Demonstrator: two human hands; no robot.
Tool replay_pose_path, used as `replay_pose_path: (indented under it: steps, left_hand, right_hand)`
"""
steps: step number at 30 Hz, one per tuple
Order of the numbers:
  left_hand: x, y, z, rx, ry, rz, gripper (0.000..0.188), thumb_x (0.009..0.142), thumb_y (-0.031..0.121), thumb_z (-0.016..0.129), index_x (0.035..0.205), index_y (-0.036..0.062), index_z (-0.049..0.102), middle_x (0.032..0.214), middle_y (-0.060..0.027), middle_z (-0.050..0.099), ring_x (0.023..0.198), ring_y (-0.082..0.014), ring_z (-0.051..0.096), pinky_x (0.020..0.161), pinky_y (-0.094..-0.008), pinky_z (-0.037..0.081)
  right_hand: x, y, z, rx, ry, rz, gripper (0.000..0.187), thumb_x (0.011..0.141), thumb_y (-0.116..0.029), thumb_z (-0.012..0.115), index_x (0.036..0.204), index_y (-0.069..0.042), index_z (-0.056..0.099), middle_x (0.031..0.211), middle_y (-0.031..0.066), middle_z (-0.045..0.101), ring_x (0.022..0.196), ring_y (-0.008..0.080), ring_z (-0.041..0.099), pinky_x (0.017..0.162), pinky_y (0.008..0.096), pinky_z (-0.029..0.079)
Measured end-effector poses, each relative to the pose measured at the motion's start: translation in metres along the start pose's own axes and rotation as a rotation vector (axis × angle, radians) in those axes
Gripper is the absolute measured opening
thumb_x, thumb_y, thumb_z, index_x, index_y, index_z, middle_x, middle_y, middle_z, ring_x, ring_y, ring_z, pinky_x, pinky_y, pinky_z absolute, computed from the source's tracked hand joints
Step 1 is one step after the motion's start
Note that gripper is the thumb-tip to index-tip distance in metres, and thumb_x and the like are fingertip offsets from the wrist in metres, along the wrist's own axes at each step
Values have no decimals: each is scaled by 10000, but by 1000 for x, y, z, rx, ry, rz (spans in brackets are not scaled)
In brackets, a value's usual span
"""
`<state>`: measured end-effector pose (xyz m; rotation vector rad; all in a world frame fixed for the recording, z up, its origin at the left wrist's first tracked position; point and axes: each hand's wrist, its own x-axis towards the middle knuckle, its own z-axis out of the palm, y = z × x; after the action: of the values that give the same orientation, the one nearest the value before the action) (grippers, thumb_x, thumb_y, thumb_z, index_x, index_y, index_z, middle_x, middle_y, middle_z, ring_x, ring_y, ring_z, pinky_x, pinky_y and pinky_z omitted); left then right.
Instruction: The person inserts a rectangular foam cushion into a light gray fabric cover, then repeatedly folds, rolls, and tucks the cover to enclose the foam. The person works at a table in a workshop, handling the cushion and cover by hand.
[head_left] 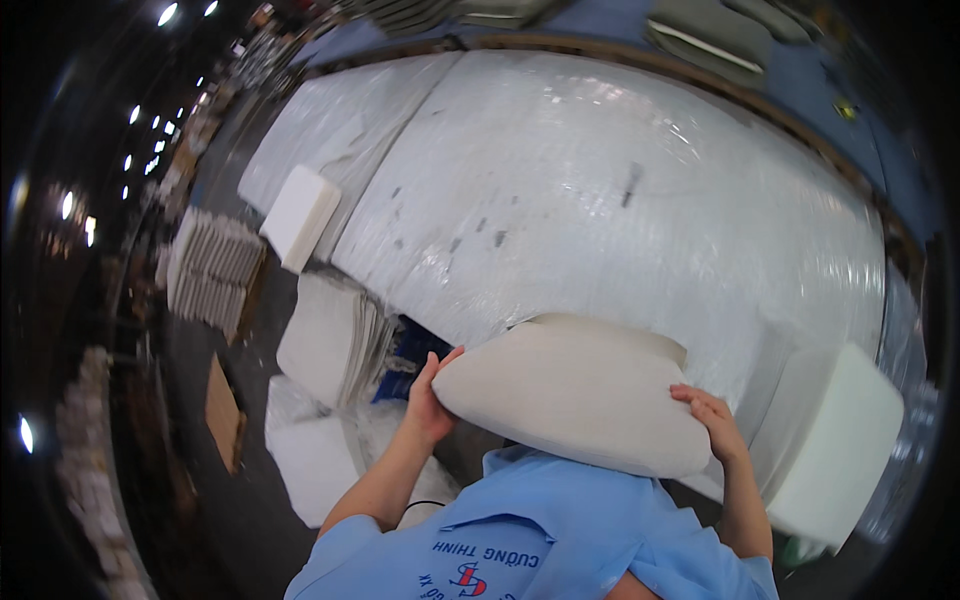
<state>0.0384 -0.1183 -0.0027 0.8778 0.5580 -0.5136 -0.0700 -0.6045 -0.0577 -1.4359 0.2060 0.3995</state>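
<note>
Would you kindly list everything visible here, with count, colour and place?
cushion: one, off-white, plump, held between both hands at the near table edge
worktable: one, covered in shiny clear plastic sheeting, centre
foam block: one, white, right, beside the cushion
foam slab: one, white, at the table's left edge
fabric stacks: several, white, on the floor at left
layered pile: one, pale grey, far left
cardboard piece: one, brown, on the floor at left
left hand: gripping the cushion's left end
right hand: gripping its right end
</note>
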Motion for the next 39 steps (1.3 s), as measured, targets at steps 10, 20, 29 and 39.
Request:
replay_pose_path:
  steps: [10, 20, 29, 39]
  left_hand:
    - [20, -1, 44, 8, 81, 484, 629, 1144, 505, 288, 1625, 104, 347, 1601, -126, 422, 1450, -237, 426, 1227, -383, 303]
    - [58, -13, 61, 307, 300, 883, 473, 1116, 255, 309, 1433, -34, 510, 1442, -196, 526, 1357, -297, 474, 1172, -387, 333]
    - [150, -34, 36, 29, 243, 900, 429, 1048, 238, 318, 983, -27, 650, 922, -155, 679, 858, -242, 633, 815, -361, 498]
    - [222, -76, -2, 413, 466, 1062, 267, 956, 244, 581, 930, -8, 667, 813, -158, 685, 761, -323, 696, 681, -392, 549]
  right_hand:
    - [-1, -91, 110, -273, -316, 246, 584, 1052, -314, 549, 1564, -48, 461, 1642, 156, 397, 1544, 285, 309, 1258, 396, 215]
    - [179, -150, 253, -402, -552, -425, 634, 964, -221, 575, 1537, 25, 461, 1614, 209, 419, 1515, 346, 367, 1245, 421, 254]
    - [267, -136, 275, -291, -667, -353, 476, 951, -372, 491, 1121, 24, 695, 1259, 202, 629, 1232, 298, 575, 1115, 413, 401]
    - [331, -78, 282, -223, -727, -163, 614, 1046, -456, 393, 807, 25, 693, 867, 184, 698, 875, 302, 657, 915, 402, 495]
